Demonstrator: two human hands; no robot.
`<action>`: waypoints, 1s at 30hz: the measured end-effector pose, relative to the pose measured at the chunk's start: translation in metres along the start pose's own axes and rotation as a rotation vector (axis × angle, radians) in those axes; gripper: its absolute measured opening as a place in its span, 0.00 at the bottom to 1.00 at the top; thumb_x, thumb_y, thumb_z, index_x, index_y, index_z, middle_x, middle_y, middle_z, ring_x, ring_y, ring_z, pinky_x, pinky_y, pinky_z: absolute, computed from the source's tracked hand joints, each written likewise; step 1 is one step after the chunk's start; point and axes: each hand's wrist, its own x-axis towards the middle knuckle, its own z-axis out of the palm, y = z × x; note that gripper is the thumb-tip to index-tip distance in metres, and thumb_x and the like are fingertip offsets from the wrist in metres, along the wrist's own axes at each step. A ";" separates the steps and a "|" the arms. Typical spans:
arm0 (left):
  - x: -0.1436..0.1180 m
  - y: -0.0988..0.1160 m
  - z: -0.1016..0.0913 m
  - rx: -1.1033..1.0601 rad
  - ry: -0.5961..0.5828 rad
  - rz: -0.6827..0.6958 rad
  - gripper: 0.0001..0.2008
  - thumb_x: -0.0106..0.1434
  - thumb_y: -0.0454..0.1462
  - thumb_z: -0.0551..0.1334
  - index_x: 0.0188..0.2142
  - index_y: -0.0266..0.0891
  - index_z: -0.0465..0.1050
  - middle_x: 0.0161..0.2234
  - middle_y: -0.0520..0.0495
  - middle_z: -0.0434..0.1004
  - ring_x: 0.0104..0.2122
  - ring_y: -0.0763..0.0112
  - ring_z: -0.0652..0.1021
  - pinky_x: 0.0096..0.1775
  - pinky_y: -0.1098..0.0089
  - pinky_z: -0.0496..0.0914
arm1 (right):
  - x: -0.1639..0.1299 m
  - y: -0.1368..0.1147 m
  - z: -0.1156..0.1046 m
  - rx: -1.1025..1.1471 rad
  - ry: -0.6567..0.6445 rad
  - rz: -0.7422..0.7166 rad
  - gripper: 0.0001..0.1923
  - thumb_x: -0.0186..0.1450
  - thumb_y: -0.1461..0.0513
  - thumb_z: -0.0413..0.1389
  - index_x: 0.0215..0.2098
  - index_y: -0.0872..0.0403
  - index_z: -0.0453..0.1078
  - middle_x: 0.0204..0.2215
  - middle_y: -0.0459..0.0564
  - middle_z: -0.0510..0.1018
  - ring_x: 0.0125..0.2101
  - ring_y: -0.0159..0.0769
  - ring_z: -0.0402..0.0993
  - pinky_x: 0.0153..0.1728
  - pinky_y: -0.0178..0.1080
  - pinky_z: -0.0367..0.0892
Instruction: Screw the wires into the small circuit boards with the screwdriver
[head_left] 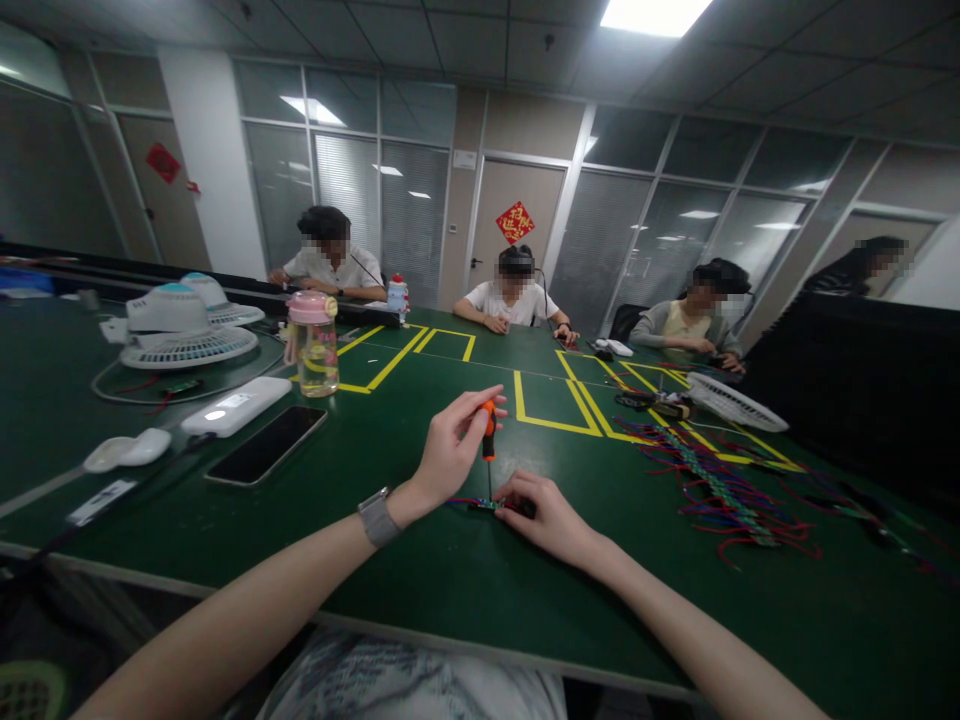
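Note:
My left hand (454,440) is closed round the orange and black handle of a screwdriver (489,440). The screwdriver stands upright, its thin shaft pointing down at a small green circuit board (486,505) on the table. Whether the tip touches the board is too small to tell. With bent fingers, my right hand (538,510) rests on the table and pinches the board's right end. Something dark shows under its fingers. Coloured wires (459,501) run out from the board's left end.
On the left are a phone (266,445), a white power bank (236,405), an earbud case (127,450), a water bottle (315,345) and fan parts (187,330). Wired circuit boards (724,485) lie right, near a white fan grille (737,402). Several people sit beyond the yellow tape (559,425).

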 end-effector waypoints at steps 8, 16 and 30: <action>0.001 -0.001 -0.003 0.263 0.105 0.087 0.10 0.64 0.40 0.61 0.43 0.42 0.78 0.42 0.45 0.67 0.41 0.69 0.74 0.44 0.69 0.72 | 0.000 0.001 0.001 -0.019 0.003 -0.001 0.03 0.62 0.65 0.57 0.34 0.55 0.74 0.29 0.46 0.71 0.29 0.31 0.68 0.31 0.33 0.63; 0.000 -0.004 0.000 0.026 -0.010 -0.049 0.16 0.66 0.40 0.57 0.53 0.42 0.71 0.44 0.44 0.73 0.39 0.69 0.77 0.38 0.70 0.75 | -0.001 0.000 0.001 -0.010 0.004 -0.009 0.03 0.62 0.65 0.57 0.35 0.55 0.73 0.30 0.47 0.71 0.30 0.32 0.68 0.32 0.34 0.64; 0.001 -0.001 0.000 0.095 0.002 -0.027 0.14 0.64 0.39 0.60 0.50 0.43 0.73 0.41 0.46 0.70 0.39 0.70 0.75 0.39 0.71 0.73 | -0.001 0.000 0.000 -0.006 -0.001 -0.008 0.03 0.62 0.66 0.58 0.34 0.56 0.73 0.31 0.47 0.71 0.30 0.32 0.69 0.32 0.34 0.64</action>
